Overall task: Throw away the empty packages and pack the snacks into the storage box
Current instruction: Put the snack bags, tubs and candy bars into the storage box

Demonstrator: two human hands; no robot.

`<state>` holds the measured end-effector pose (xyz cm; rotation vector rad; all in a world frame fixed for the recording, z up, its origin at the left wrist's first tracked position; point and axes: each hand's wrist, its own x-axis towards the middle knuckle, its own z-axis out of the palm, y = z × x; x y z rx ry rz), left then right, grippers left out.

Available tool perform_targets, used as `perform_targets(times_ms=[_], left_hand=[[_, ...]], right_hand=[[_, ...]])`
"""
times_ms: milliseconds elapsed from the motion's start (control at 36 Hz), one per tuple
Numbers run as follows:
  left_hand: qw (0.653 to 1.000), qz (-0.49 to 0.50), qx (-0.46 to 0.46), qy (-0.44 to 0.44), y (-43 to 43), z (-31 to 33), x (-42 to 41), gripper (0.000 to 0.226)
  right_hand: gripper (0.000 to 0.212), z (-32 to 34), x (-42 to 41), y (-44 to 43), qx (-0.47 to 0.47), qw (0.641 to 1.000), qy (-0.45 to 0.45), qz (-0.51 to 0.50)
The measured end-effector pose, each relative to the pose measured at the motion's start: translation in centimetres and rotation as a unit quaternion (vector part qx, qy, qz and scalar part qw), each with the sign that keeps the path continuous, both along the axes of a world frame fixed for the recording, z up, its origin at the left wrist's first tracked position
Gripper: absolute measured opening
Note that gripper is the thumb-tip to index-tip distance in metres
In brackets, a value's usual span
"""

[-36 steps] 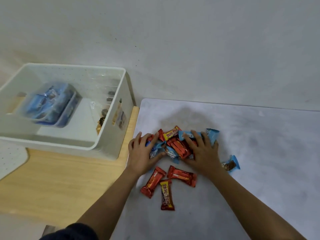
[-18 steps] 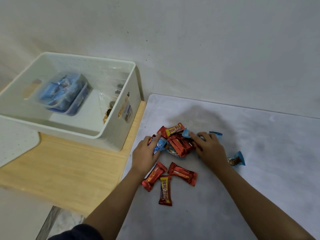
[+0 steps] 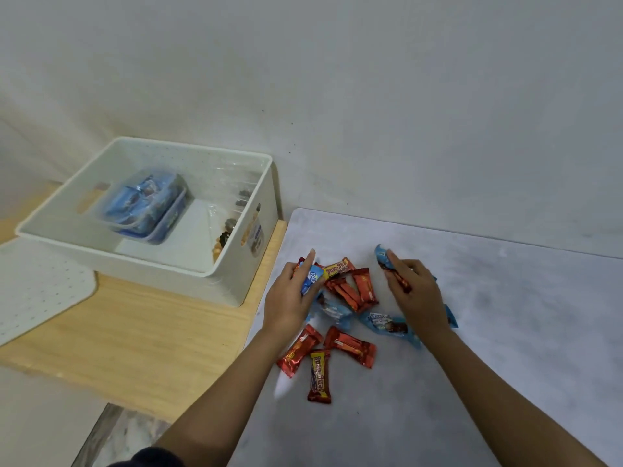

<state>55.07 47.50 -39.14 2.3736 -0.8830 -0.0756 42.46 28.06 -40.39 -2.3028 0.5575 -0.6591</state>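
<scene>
Two hands over the snack pile [image 3: 350,291] on the grey mat [image 3: 472,332]. Your left hand [image 3: 290,298] grips a blue wrapper [image 3: 310,281] plus a red one at the pile's left edge. Your right hand [image 3: 418,294] pinches a blue packet [image 3: 382,256] and a red bar, fingers curled. Three more bars [image 3: 320,358] lie nearer you. The white storage box [image 3: 236,288] sits left on the wooden board [image 3: 135,338], blue packs [image 3: 145,203] inside.

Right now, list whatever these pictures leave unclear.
- Head view: packets in the storage box are blurred; contents unreadable.
- Right hand covers a blue wrapper; its type is hidden.
- Left hand hides part of the snack pile; count uncertain.
</scene>
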Motion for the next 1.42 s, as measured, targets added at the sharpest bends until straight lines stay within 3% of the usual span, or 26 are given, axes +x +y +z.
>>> perform_targets(times_ms=[139,222,361,556,861,1056,1167,1306,1417], left_hand=[[0.998,0.011,-0.066,-0.017,0.5,4.3,-0.2,0.055],[0.993,0.031,-0.106,-0.031,1.5,6.9,0.4,0.054],[0.981,0.078,-0.175,-0.026,4.9,10.9,2.8,0.048],[0.973,0.115,-0.196,-0.03,11.3,13.9,9.9,0.048],[0.996,0.058,-0.045,0.054,18.8,11.4,22.3,0.05],[0.991,0.063,-0.025,0.115,20.4,9.6,25.9,0.051],[0.988,0.047,-0.021,0.145,20.3,9.3,26.3,0.055],[0.981,0.037,0.001,0.188,19.9,9.5,26.4,0.056],[0.984,0.049,-0.004,0.169,19.0,10.3,26.1,0.053]], right_hand=[[0.039,4.7,1.1,0.7,-0.014,0.998,-0.058,0.031],[0.04,7.6,2.6,2.1,0.036,0.996,-0.071,0.046],[0.045,11.1,6.7,5.6,0.038,0.985,-0.131,0.107],[0.044,14.5,14.0,13.5,0.085,0.966,-0.158,0.188],[0.039,13.4,24.8,23.9,0.229,0.955,-0.05,0.183],[0.039,11.7,27.1,25.8,0.324,0.937,0.033,0.125],[0.044,11.7,27.8,25.6,0.407,0.905,0.078,0.094],[0.052,12.5,27.8,25.1,0.38,0.908,0.134,0.112],[0.048,13.7,27.0,23.7,0.335,0.929,0.114,0.109]])
